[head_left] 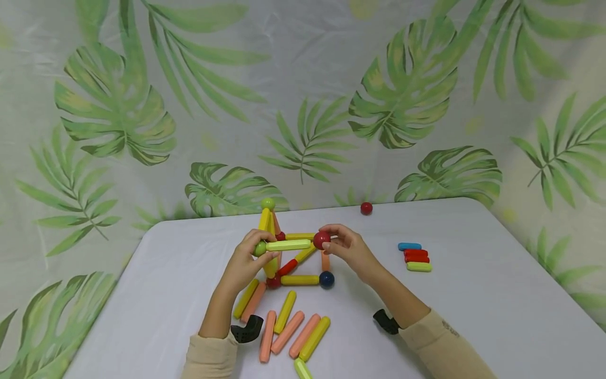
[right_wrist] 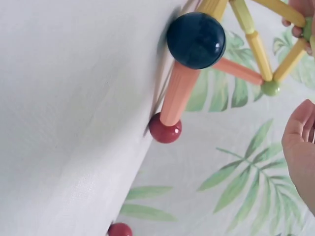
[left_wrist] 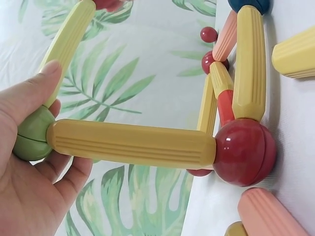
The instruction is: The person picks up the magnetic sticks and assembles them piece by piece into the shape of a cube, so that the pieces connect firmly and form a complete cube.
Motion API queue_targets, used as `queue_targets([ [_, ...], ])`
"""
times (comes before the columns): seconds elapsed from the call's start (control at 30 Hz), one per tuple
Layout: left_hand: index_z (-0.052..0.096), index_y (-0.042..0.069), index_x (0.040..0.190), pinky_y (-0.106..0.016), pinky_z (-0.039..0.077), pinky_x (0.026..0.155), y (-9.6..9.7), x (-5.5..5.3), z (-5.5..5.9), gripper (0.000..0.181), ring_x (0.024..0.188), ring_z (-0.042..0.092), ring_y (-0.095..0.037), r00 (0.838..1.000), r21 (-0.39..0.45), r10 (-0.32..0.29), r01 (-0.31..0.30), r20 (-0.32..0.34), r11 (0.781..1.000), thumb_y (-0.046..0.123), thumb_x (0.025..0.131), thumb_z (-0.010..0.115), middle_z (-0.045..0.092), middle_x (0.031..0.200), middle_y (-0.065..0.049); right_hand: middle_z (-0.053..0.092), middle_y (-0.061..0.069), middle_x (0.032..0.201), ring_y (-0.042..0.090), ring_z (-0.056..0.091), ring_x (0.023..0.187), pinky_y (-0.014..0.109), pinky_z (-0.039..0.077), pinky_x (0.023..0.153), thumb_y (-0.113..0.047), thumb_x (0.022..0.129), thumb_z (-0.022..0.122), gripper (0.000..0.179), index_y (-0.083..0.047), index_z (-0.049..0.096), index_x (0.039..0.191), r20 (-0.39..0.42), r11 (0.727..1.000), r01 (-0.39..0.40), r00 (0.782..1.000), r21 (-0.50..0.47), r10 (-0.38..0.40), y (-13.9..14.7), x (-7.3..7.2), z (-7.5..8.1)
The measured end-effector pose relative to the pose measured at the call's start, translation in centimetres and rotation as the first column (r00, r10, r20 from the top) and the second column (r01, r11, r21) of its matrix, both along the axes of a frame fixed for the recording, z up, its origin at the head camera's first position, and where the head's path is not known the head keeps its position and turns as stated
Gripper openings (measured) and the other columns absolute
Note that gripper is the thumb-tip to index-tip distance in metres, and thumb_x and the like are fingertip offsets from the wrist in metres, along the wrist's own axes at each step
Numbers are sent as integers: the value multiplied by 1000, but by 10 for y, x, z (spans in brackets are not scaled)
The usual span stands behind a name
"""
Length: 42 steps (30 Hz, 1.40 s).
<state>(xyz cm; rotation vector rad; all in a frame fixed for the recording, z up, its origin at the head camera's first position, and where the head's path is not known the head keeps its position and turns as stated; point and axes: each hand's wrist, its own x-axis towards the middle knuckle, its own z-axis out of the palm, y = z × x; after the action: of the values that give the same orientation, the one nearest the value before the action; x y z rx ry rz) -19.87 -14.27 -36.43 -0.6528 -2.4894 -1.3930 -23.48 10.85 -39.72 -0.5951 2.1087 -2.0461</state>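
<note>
My left hand [head_left: 243, 260] pinches a green ball [left_wrist: 33, 133] at a top corner of a frame of toy building rods and balls. From that ball a yellow-green rod [head_left: 289, 245] runs sideways to a red ball [head_left: 322, 240], which my right hand [head_left: 352, 253] holds between thumb and fingers. A yellow rod [left_wrist: 133, 142] leads down from the green ball to a red ball [left_wrist: 244, 152] on the table. The base also has a dark blue ball [head_left: 326, 279], yellow rods and a red rod [head_left: 287, 267]. Another green ball [head_left: 268, 203] tops the far left side.
Loose pink rods [head_left: 288, 331] and yellow rods [head_left: 314, 338] lie in front of the frame on the white table [head_left: 360, 342]. Short blue, red and yellow-green rods [head_left: 418, 267] sit to the right. A loose red ball [head_left: 366, 208] rests near the back edge, before a leaf-print cloth.
</note>
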Motion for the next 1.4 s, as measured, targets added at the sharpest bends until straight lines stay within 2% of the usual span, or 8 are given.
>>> queue_targets([
  [0.43,57,3,100,-32,42,72,3,1,-2,22,81,47,-17,999,4,41,-41,18,999,3,80,65,52,97,-7,42,12,124,29,49,106,33,45,84,-15,87,60,46,-7,40,128,5,996,43,999,76,-44,9,26,7],
  [0.57,58,6,101,-33,42,72,-1,-11,-18,23,82,47,-18,999,14,44,-44,20,999,6,80,66,52,98,-5,43,11,120,29,49,104,30,46,82,-17,85,63,47,-7,40,124,-30,984,76,997,163,-72,18,42,-3],
  [0.8,58,14,102,-30,42,70,-7,-21,-33,24,80,46,-15,1000,23,19,-18,-4,1000,16,80,66,51,98,2,52,12,112,32,50,101,38,43,86,-13,83,65,35,-6,50,114,-71,910,-171,975,378,213,21,65,-19],
  [0.93,58,14,102,-30,42,69,-8,-20,-33,23,79,46,-15,1000,23,12,-12,-14,1000,17,81,66,51,97,3,56,-2,111,19,51,101,32,43,86,-16,83,65,32,-15,55,113,-13,783,-336,916,524,402,15,69,-29],
  [1.07,58,14,101,-30,43,69,-8,-20,-32,22,79,46,-15,1000,16,13,-13,-26,1000,15,81,66,51,97,4,54,-15,110,7,48,104,28,40,89,-21,83,66,32,-22,58,114,-51,629,-363,840,688,541,11,72,-36],
  [1.2,58,14,101,-30,42,68,-8,-20,-32,22,78,46,-14,999,11,12,-12,-35,1000,14,81,66,51,97,4,54,-15,108,5,47,101,25,41,87,-24,81,67,34,-26,59,114,-210,518,-210,742,829,637,5,74,-42],
  [1.3,58,14,101,-30,42,68,-8,-20,-32,22,78,46,-14,999,11,9,-9,-42,1000,14,81,66,51,97,4,55,-12,101,4,48,90,19,41,78,-26,79,70,33,-25,62,111,-341,481,-47,643,876,685,0,77,-43],
  [1.4,58,14,101,-31,42,69,-7,-21,-32,22,79,46,-15,999,14,7,-6,-44,1000,13,81,66,51,97,4,55,-12,95,3,47,81,15,38,69,-26,76,72,29,-25,64,104,-391,446,54,583,893,712,-4,80,-41],
])
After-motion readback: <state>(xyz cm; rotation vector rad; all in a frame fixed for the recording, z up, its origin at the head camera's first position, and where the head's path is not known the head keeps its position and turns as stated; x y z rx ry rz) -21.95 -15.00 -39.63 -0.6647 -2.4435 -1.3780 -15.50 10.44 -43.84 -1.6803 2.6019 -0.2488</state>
